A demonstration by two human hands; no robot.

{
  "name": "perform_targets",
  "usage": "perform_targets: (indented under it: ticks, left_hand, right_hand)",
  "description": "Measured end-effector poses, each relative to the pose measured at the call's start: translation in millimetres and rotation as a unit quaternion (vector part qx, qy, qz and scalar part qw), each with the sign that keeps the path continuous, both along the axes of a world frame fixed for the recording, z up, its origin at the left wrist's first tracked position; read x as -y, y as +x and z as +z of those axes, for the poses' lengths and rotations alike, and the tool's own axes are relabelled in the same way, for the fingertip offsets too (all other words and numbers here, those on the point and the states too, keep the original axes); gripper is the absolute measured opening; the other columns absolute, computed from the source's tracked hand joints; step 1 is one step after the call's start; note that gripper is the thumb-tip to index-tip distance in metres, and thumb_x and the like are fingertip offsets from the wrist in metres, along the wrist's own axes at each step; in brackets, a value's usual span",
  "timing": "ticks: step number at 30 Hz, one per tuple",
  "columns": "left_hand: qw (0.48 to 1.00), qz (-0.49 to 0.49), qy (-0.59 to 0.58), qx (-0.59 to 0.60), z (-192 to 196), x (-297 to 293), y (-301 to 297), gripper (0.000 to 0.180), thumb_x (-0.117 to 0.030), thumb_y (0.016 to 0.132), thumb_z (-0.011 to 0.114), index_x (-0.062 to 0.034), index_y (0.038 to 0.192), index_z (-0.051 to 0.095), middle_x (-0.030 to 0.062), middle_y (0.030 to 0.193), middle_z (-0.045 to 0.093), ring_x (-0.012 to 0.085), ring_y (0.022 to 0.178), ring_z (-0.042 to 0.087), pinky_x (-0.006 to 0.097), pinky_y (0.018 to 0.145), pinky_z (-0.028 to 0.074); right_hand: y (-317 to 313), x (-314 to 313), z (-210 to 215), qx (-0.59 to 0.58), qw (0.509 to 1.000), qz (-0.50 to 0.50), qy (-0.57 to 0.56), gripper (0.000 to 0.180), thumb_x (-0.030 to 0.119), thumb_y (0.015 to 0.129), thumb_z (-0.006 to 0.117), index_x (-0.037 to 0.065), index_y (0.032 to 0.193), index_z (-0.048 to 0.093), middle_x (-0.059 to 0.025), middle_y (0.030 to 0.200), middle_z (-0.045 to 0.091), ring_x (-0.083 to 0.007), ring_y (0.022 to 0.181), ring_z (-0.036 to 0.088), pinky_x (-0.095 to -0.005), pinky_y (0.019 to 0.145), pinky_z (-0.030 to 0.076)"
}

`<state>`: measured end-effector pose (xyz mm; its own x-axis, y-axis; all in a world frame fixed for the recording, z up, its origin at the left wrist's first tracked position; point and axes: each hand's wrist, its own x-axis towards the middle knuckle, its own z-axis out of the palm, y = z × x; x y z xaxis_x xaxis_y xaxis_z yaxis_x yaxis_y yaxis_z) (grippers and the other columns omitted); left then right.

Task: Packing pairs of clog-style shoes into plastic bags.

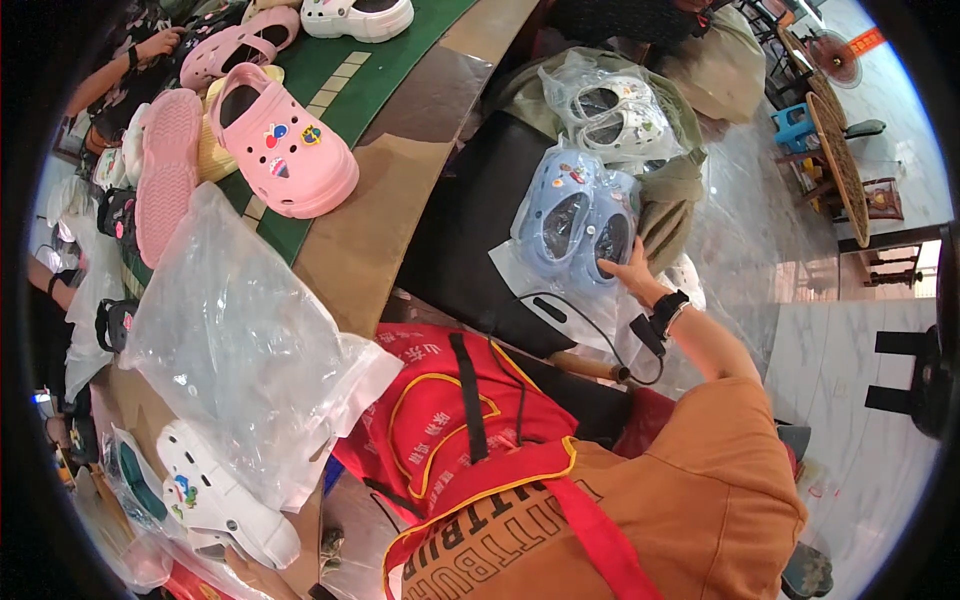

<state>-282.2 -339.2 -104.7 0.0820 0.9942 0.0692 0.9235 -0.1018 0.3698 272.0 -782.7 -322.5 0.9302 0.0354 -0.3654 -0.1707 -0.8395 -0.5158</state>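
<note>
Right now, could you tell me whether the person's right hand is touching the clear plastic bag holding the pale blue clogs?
Touching. The head view shows the right hand with fingers resting on the clear bag of pale blue clogs.

Brown table (375,230) with green mat (350,70); pink clogs (285,150), clear plastic bags (240,340), white clog (225,495) on it

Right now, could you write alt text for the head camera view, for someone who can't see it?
A person's right hand rests on a bagged pair of pale blue clogs beside another bagged white pair. To the left, a table holds pink clogs, clear bags and a white clog; the left hand is out of view.
</note>
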Motion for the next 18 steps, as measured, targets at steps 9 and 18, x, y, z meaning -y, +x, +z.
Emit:
perform_targets:
  ticks: [9,18]
  left_hand:
    - [0.986,-0.133,0.055,-0.082,-29.1,-15.8,13.0,0.033,-0.011,0.082,0.051,0.0054,0.111,0.048,0.0214,0.101,0.054,0.0354,0.094,0.050,0.038,0.083,0.037]
    - [0.965,-0.183,0.083,-0.167,-14.6,-8.1,38.6,0.024,-0.012,0.081,0.050,0.0043,0.098,0.049,0.0225,0.093,0.050,0.0408,0.092,0.045,0.043,0.077,0.035]
  right_hand:
    - [15.4,70.8,-88.4,-0.329,0.897,-0.124,0.267,0.098,0.032,0.065,0.077,0.010,0.135,0.012,-0.0147,0.135,0.027,-0.0267,0.116,0.037,-0.0461,0.092,0.032]
    - [-5.7,-3.6,-62.8,-0.396,0.782,-0.205,0.435,0.045,0.026,0.080,0.062,0.010,0.119,0.045,-0.0073,0.119,0.049,-0.0290,0.106,0.048,-0.0503,0.087,0.040]
